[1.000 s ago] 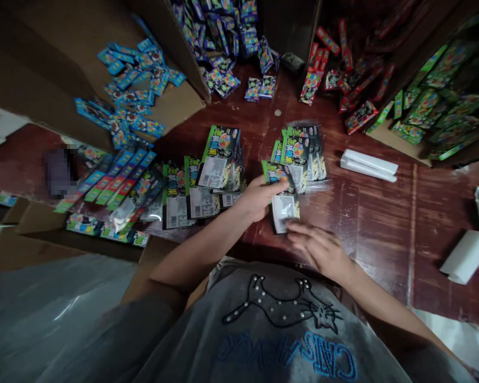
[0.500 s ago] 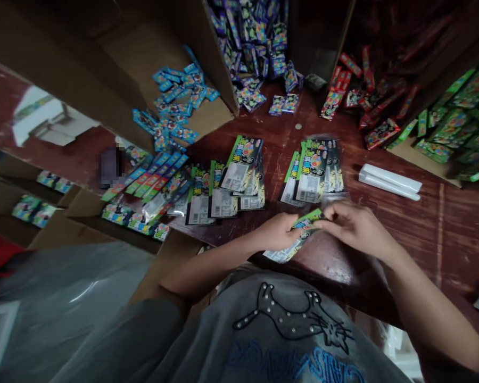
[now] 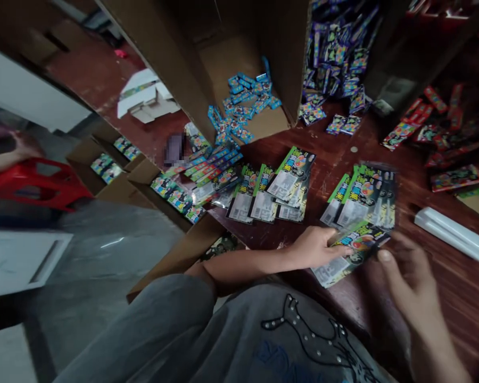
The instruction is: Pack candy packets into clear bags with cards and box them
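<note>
Between the thumb and fingers of my left hand (image 3: 317, 247) is a flat printed pouch (image 3: 357, 247), black, green and yellow with a pale label. It is tilted above the table's front edge. My right hand (image 3: 415, 276), slightly blurred, is beside the pouch's right end with thumb and fingers apart; whether the thumb touches the pouch I cannot tell. Just beyond lies an overlapping pile of similar pouches (image 3: 369, 186). More such pouches (image 3: 289, 178) are fanned out to the left, next to striped blue, red and green strips (image 3: 217, 162).
Cardboard boxes spill blue packets (image 3: 243, 101), purple packets (image 3: 339, 58) and red packets (image 3: 443, 119) onto the table. A folded white sheet (image 3: 455, 234) lies at right. Below left are open cartons (image 3: 139, 194), a red stool (image 3: 43, 183) and another person's hand (image 3: 24, 146).
The view has swung left, so the table things appear farther right. The right hand's fingers have come away from the pouch's top end and spread. The left hand keeps the pouch, now showing more of its front.
</note>
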`<state>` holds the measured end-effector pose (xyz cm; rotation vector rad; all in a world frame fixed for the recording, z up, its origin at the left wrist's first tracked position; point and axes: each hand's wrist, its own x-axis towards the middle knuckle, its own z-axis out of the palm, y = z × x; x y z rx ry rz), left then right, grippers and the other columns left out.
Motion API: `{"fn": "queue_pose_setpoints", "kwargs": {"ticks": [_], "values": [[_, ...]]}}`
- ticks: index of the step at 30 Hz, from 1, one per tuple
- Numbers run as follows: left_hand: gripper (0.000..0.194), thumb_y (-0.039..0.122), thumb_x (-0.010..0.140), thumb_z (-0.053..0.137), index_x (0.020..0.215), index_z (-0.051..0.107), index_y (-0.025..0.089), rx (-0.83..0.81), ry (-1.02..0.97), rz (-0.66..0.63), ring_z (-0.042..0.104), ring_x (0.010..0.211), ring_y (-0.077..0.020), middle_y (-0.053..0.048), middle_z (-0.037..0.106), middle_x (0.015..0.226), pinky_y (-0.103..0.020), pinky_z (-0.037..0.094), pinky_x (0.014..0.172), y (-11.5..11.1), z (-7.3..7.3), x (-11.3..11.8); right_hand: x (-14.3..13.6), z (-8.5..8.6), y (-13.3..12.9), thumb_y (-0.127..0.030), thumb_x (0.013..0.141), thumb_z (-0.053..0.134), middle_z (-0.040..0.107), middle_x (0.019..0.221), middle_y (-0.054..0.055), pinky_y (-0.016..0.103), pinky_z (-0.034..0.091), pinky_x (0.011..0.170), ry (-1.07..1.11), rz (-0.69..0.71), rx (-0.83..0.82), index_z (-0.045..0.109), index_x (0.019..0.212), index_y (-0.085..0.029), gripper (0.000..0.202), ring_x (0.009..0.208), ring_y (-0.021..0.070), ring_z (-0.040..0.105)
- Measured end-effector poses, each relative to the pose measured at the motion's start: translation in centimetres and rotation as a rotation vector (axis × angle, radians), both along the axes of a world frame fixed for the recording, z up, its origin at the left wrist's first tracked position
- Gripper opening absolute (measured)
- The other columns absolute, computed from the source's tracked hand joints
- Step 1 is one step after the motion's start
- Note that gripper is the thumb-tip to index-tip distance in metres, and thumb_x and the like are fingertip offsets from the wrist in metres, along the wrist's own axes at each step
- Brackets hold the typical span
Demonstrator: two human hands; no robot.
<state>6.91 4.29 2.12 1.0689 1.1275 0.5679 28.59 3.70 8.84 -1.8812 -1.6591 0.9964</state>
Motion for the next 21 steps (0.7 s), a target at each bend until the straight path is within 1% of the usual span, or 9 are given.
{"fn": "queue_pose_setpoints", "kwargs": {"ticks": [2,4,7,10,13,15,17,19,21], "values": [[0.039,0.056,0.093,0.077,0.093,0.075,0.017,0.007,0.079,0.003,0.068,0.075,-0.0219,-0.008,0.076,0.082,-0.032,0.047,0.061,-0.2,0.2,0.4,-2.3,-1.3,-0.4,-0.068,0.097,0.057,0.078,0.119,0.018,0.061,0.063,0.084,-0.094,-0.071,-0.135,0.062,0.121,-0.033,0.043,0.108,0.0424,0.078],[0.044,0.060,0.094,0.075,0.107,0.076,0.017,0.070,0.125,-0.049,0.073,0.083,-0.0266,-0.012,0.080,0.093,-0.036,0.054,0.069,-0.1,0.7,0.1,-3.5,-2.6,-0.3,-0.069,0.099,0.049,0.077,0.091,0.017,0.052,0.057,0.067,-0.294,-0.100,-0.187,0.058,0.104,-0.030,0.040,0.084,0.0415,0.077],[0.065,0.059,0.093,0.078,0.142,0.064,0.019,0.356,0.165,-0.032,0.073,0.120,-0.0334,-0.018,0.076,0.134,-0.045,0.058,0.100,2.2,1.3,-2.9,-3.0,-4.4,0.5,-0.064,0.104,0.036,0.067,0.070,0.012,0.043,0.042,0.056,-0.476,-0.074,-0.172,0.051,0.091,-0.032,0.037,0.064,0.0381,0.070],[0.047,0.040,0.105,0.062,0.148,0.062,0.021,0.605,0.438,0.090,0.057,0.147,-0.0322,-0.015,0.066,0.154,-0.053,0.038,0.128,7.7,0.9,-9.7,-1.2,-5.3,1.8,-0.061,0.106,0.034,0.066,0.066,0.010,0.041,0.040,0.054,-0.545,0.110,-0.150,0.056,0.089,-0.031,0.041,0.062,0.0366,0.069],[0.037,0.024,0.103,0.052,0.134,0.071,0.019,0.586,0.783,0.103,0.051,0.149,-0.0332,-0.011,0.071,0.146,-0.060,0.025,0.131,14.5,-1.1,-18.6,-0.7,-4.8,4.5,-0.061,0.108,0.037,0.074,0.075,0.011,0.040,0.046,0.055,-0.642,0.340,-0.130,0.069,0.110,-0.025,0.048,0.064,0.0348,0.073],[0.029,0.032,0.099,0.058,0.114,0.076,0.014,0.537,0.816,0.114,0.047,0.149,-0.0382,-0.013,0.077,0.128,-0.068,0.017,0.130,18.5,-3.2,-23.8,-1.6,-4.3,8.0,-0.062,0.109,0.039,0.080,0.088,0.013,0.044,0.055,0.062,-0.701,0.416,-0.002,0.069,0.128,-0.023,0.053,0.074,0.0356,0.076],[0.033,0.049,0.091,0.067,0.090,0.075,0.017,0.446,0.838,0.089,0.050,0.145,-0.0367,-0.008,0.078,0.105,-0.068,0.013,0.130,21.4,-5.5,-27.6,-3.1,-4.5,13.2,-0.059,0.108,0.045,0.080,0.116,0.019,0.052,0.062,0.085,-0.652,0.474,0.215,0.066,0.138,-0.019,0.054,0.102,0.0387,0.076],[0.047,0.064,0.087,0.067,0.076,0.071,0.018,0.437,0.793,0.064,0.056,0.136,-0.0308,-0.004,0.075,0.089,-0.063,0.017,0.130,23.1,-7.5,-29.7,-4.7,-5.8,19.6,-0.054,0.107,0.051,0.072,0.136,0.023,0.059,0.055,0.109,-0.581,0.566,0.341,0.059,0.148,-0.014,0.058,0.126,0.0403,0.068],[0.061,0.078,0.087,0.061,0.069,0.065,0.019,0.496,0.719,0.117,0.063,0.123,-0.0251,-0.001,0.069,0.075,-0.057,0.027,0.129,23.9,-8.9,-30.5,-6.2,-8.1,26.4,-0.045,0.102,0.061,0.059,0.156,0.027,0.061,0.046,0.121,-0.601,0.641,0.299,0.051,0.156,-0.008,0.066,0.144,0.0420,0.055]]}}
